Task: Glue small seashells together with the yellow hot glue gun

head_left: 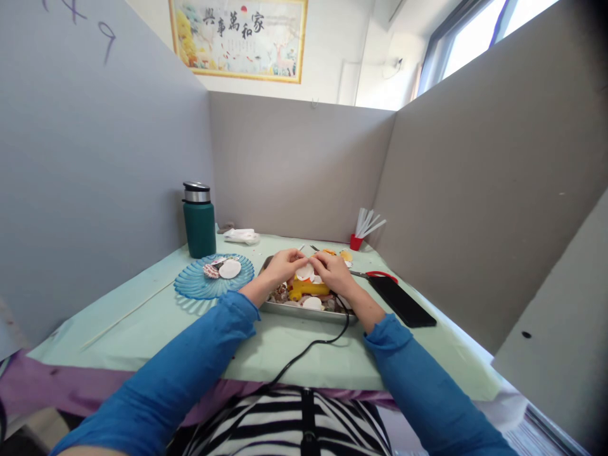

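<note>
My left hand (285,264) and my right hand (334,269) meet over a metal tray (304,311), fingers pinched together around something small that I cannot make out. In the tray lie white shells (312,303), small brown shells and a yellow glue gun (308,289) whose black cord (304,351) runs toward me. A white shell (304,272) sits just under my fingertips.
A blue glass plate (199,286) with shells lies left of the tray. A green flask (199,220) stands behind it, beside a crumpled white cloth (242,236). Red-handled scissors (377,275), a black phone (401,301) and a red cup of white sticks (357,239) are on the right. Grey partitions enclose the table.
</note>
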Motion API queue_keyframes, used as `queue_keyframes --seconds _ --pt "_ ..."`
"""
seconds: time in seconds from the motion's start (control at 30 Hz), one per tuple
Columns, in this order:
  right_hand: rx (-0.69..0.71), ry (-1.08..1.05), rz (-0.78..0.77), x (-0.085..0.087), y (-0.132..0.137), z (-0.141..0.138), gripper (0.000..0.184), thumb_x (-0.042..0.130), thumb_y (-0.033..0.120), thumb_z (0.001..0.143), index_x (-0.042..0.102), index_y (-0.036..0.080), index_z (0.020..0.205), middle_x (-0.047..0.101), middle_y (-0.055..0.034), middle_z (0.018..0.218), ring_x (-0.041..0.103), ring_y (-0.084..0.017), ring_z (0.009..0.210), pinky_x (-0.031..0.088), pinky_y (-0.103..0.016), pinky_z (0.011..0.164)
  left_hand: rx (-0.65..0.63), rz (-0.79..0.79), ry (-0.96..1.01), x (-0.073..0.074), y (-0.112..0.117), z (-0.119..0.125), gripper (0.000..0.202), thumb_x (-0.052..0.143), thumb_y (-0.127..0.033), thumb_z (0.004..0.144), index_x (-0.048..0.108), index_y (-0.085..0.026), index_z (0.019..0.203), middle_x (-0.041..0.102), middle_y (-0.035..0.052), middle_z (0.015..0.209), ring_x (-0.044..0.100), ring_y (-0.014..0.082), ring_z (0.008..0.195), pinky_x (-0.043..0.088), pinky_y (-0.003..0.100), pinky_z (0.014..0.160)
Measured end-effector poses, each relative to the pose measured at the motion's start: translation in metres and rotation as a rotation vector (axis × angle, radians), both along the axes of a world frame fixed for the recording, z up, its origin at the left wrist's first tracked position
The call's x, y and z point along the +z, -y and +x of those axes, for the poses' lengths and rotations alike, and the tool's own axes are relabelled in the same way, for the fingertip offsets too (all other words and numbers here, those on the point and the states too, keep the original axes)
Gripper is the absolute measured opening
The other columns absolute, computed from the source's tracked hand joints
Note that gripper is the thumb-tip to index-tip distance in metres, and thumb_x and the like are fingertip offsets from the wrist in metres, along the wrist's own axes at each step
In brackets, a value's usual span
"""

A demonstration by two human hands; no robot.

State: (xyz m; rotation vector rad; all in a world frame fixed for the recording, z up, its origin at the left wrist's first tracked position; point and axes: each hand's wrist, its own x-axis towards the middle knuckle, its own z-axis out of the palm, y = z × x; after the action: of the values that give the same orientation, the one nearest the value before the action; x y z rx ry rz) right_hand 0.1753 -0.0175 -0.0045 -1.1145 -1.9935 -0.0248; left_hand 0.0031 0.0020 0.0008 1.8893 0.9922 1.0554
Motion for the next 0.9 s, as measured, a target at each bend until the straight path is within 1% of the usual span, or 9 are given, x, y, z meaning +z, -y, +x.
queue_keyframes --seconds 0.2,0.4,0.67,0.9 --pt "-0.018 0.011 0.018 -0.0001 -0.0006 0.0001 0.031 0.045 0.035 0.092 0.055 0.019 0.067 0.056 0.0006 0.062 0.049 -0.012 0.059 0.032 -0.022 0.059 -0.041 0.011 -0.02 -0.0036 -0.0036 -0.0008 0.024 0.054 -0.038 0.085 0.057 -0.015 0.09 0.055 -0.0044 0.055 0.047 0.008 0.032 0.033 0.018 0.034" --pt "-0.017 -0.008 0.012 -0.0003 -0.0006 0.0007 0.033 0.044 0.038 0.093 0.057 0.018 0.069 0.059 0.0 0.063 0.051 -0.012 0.06 0.034 -0.022 0.061 -0.062 -0.017 0.009 -0.0025 -0.001 -0.0001 0.027 0.051 -0.042 0.087 0.054 -0.015 0.09 0.049 -0.0054 0.044 0.05 0.0105 0.034 0.035 0.017 0.037" --pt "-0.015 -0.01 0.024 -0.0003 -0.0014 0.0011 0.035 0.043 0.04 0.092 0.056 0.018 0.069 0.057 0.0006 0.061 0.05 -0.012 0.059 0.034 -0.022 0.06 -0.073 -0.018 0.002 -0.0035 -0.003 -0.0011 0.03 0.051 -0.047 0.086 0.053 -0.017 0.089 0.049 -0.0055 0.043 0.051 0.0114 0.034 0.035 0.017 0.037" --pt "-0.005 -0.016 0.007 -0.0005 -0.0014 0.0009 0.035 0.043 0.041 0.092 0.056 0.018 0.069 0.059 0.0004 0.062 0.051 -0.012 0.059 0.034 -0.023 0.06 -0.076 -0.023 0.015 0.0008 0.0021 -0.0005 0.025 0.05 -0.042 0.086 0.053 -0.018 0.086 0.047 -0.0062 0.036 0.048 0.0113 0.033 0.034 0.016 0.036"
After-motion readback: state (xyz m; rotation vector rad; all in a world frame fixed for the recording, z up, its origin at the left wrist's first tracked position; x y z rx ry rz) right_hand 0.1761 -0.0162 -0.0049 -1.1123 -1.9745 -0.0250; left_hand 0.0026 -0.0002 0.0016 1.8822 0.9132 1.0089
